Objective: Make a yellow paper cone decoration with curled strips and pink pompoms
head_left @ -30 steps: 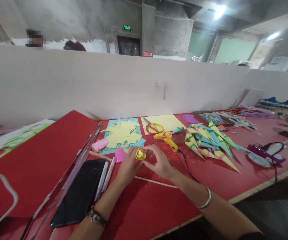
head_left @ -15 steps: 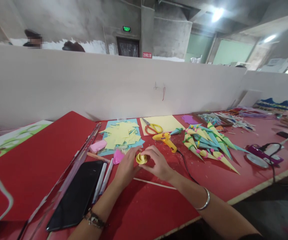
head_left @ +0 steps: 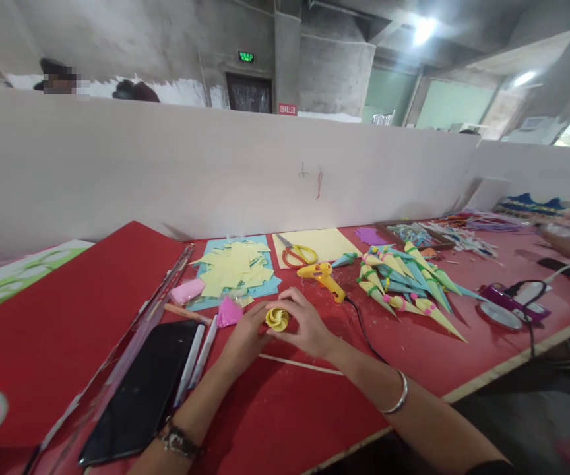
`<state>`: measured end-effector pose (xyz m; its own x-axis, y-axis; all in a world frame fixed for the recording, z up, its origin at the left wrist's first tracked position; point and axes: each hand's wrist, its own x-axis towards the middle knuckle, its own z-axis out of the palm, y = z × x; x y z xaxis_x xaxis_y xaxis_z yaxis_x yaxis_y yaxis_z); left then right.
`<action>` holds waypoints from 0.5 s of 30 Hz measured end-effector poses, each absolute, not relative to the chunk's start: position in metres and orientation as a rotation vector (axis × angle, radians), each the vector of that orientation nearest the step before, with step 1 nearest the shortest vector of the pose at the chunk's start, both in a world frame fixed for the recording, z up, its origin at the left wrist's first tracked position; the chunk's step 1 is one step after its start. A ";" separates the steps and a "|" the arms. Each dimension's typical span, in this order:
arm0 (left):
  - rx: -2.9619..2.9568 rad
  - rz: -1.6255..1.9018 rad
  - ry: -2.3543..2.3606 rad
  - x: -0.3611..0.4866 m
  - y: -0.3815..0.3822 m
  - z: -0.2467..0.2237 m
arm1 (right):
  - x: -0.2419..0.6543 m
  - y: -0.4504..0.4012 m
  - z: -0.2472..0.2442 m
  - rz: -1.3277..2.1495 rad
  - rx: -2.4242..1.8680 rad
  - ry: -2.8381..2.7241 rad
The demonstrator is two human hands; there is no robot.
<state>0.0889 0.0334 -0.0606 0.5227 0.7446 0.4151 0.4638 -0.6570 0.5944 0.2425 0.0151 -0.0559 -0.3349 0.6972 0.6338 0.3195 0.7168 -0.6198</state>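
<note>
A small yellow paper piece (head_left: 278,319), with folds swirling like a flower, is held between my two hands over the red table (head_left: 285,409). My left hand (head_left: 246,336) grips its left side, fingers curled around it. From the right, the fingers of my right hand (head_left: 307,324) close on its other side. Just beyond my hands lies a yellow glue gun (head_left: 322,278) with a black cord. Farther back are yellow-handled scissors (head_left: 297,254) on a pale yellow sheet (head_left: 332,245), and a pile of yellow paper pieces (head_left: 235,267).
Several yellow and blue paper cones (head_left: 413,274) lie to the right. A black phone (head_left: 139,389), white pens (head_left: 202,353) and a pink packet (head_left: 229,311) lie left. A purple device (head_left: 517,305) sits far right, near another person's arm (head_left: 569,247). A white partition (head_left: 190,171) stands behind.
The yellow paper piece now faces up more, showing its swirled folds more fully. My fingers have shifted slightly around it. The whole view has moved a little, with the table things appearing farther left.
</note>
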 end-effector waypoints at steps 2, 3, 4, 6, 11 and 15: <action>2.345 0.910 0.981 0.089 0.034 -0.060 | 0.243 0.015 -0.054 0.491 -0.783 -1.884; 2.341 0.899 0.977 0.089 0.033 -0.059 | 0.243 0.015 -0.053 0.499 -0.788 -1.856; 2.336 0.889 0.975 0.090 0.033 -0.059 | 0.242 0.015 -0.053 0.509 -0.792 -1.826; 2.326 0.872 0.976 0.090 0.032 -0.058 | 0.242 0.015 -0.052 0.535 -0.790 -1.776; 2.306 0.858 0.993 0.089 0.031 -0.058 | 0.241 0.016 -0.053 0.617 -0.786 -1.809; 2.290 0.870 1.027 0.089 0.032 -0.059 | 0.242 0.018 -0.056 0.632 -0.809 -1.827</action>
